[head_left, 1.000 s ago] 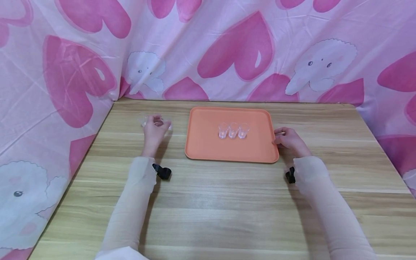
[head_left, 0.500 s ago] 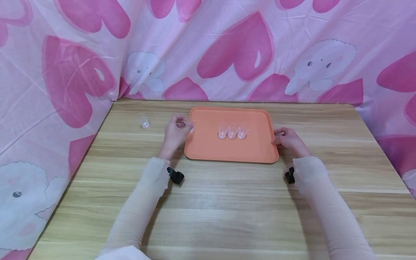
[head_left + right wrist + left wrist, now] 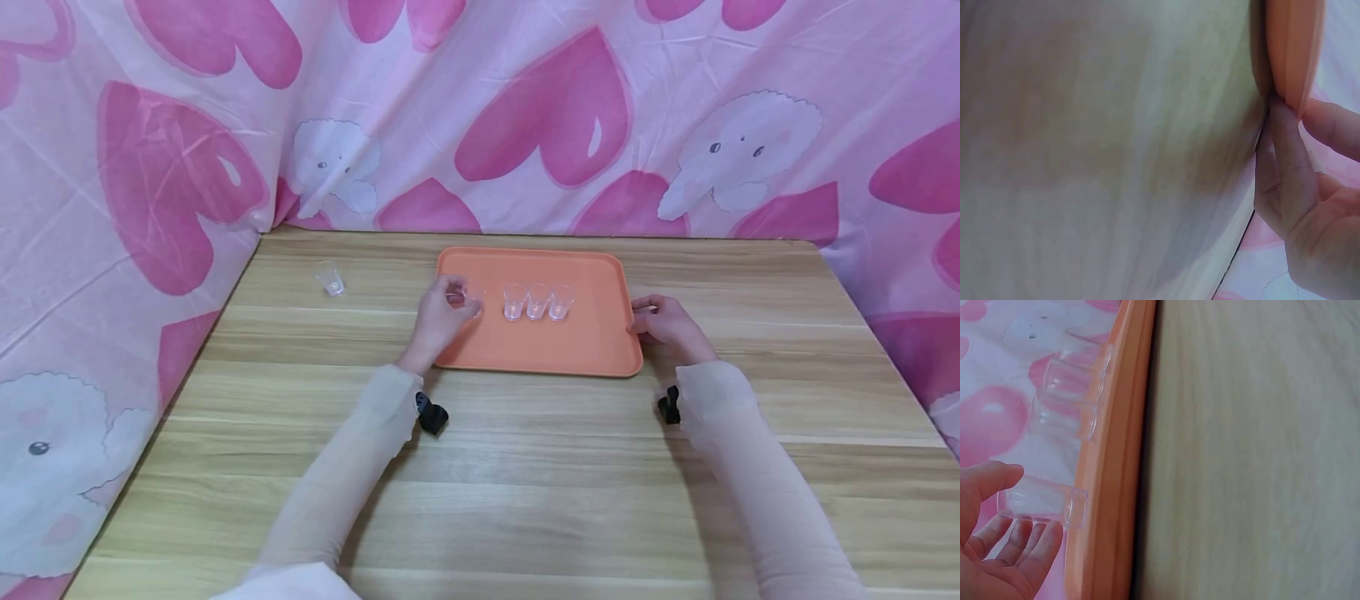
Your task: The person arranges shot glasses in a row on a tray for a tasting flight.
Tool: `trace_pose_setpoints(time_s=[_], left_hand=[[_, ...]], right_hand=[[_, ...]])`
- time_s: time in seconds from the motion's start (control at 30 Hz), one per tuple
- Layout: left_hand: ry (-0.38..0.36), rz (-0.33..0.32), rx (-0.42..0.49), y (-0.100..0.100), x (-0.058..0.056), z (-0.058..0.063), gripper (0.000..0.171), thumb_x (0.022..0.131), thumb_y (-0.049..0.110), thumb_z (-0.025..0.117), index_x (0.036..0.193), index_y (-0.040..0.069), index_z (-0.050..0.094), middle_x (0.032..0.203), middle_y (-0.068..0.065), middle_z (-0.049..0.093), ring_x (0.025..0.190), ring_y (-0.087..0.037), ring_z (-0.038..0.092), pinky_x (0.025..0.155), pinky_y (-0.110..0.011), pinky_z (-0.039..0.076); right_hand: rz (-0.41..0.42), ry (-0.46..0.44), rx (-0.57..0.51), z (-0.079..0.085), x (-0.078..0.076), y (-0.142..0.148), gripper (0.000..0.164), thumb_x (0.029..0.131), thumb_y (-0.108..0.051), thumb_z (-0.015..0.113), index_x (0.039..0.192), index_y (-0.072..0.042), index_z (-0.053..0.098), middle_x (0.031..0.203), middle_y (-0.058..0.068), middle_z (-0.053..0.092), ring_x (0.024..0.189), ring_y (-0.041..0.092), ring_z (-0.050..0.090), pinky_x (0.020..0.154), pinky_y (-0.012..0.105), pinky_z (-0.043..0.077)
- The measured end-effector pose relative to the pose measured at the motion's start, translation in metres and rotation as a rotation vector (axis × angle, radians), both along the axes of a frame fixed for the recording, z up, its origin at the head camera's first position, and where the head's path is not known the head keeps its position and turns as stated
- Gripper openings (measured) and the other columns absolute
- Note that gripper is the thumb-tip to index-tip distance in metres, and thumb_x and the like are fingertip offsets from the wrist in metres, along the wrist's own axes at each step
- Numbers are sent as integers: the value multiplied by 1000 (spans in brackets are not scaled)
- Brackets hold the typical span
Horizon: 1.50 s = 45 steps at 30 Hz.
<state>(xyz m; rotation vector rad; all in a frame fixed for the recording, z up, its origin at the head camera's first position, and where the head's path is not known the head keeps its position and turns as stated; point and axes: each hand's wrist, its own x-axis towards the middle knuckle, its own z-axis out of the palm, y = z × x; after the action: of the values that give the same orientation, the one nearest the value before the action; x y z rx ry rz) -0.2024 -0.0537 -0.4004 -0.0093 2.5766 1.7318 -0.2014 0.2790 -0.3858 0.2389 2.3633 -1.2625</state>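
My left hand (image 3: 441, 318) is over the left part of an orange tray (image 3: 540, 354), holding a small clear cup (image 3: 474, 298) between thumb and fingers. In the left wrist view that cup (image 3: 1047, 503) shows plainly, its base close to the tray's rim (image 3: 1107, 487); whether it touches the tray floor cannot be told. To its right, three like cups (image 3: 536, 302) stand upright in a row on the tray. My right hand (image 3: 671, 327) pinches the tray's right edge, thumb on one side and fingers beneath, as the right wrist view shows at the rim (image 3: 1294, 50).
Another clear cup (image 3: 332, 279) stands alone on the wooden table (image 3: 525, 483), left of the tray. Pink patterned cloth (image 3: 405, 108) hangs along the table's back and left sides. A small black device (image 3: 431, 414) sits at each wrist.
My left hand has carried one clear cup rightward from the table's left side to over the tray. The other cup there stays put. My right hand and the tray have not moved.
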Motion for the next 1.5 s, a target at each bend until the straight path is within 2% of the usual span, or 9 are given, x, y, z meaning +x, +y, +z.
trace_pose_setpoints(time_s=[0.5,0.8,1.17,1.3,1.5], left_hand=[[19,-39,-47,19,0,-3,43,84,9,70,122,-2,53,114,-18,60,109,-29,59,98,-35,51],[-17,-37,-77,22,0,-2,41,87,14,69,123,3,52,116,-13,59,109,-26,58,97,-34,52],[-11,-47,-80,22,0,-2,45,86,14,70,125,2,51,117,-14,59,110,-27,59,99,-35,51],[-14,-57,-62,20,0,-3,47,86,13,70,127,2,49,120,-15,58,113,-28,58,100,-35,51],[12,-73,20,7,2,0,49,85,5,68,129,-4,48,125,-22,56,116,-34,57,103,-37,49]], right_hand=[[4,-2,3,1,1,0,53,91,-5,47,137,13,30,132,26,44,76,-3,57,76,16,53],[1,-16,14,3,-1,-1,53,92,-6,48,139,12,30,134,26,44,79,-1,57,80,19,54],[0,-6,0,2,-1,0,53,91,-5,47,138,13,30,131,26,45,74,-3,57,73,14,53],[-7,-10,-4,2,-1,-1,52,91,-4,47,138,13,30,130,25,46,74,-2,57,73,14,53],[-4,-22,6,1,0,0,53,91,-6,48,137,12,30,130,25,44,77,0,57,75,15,53]])
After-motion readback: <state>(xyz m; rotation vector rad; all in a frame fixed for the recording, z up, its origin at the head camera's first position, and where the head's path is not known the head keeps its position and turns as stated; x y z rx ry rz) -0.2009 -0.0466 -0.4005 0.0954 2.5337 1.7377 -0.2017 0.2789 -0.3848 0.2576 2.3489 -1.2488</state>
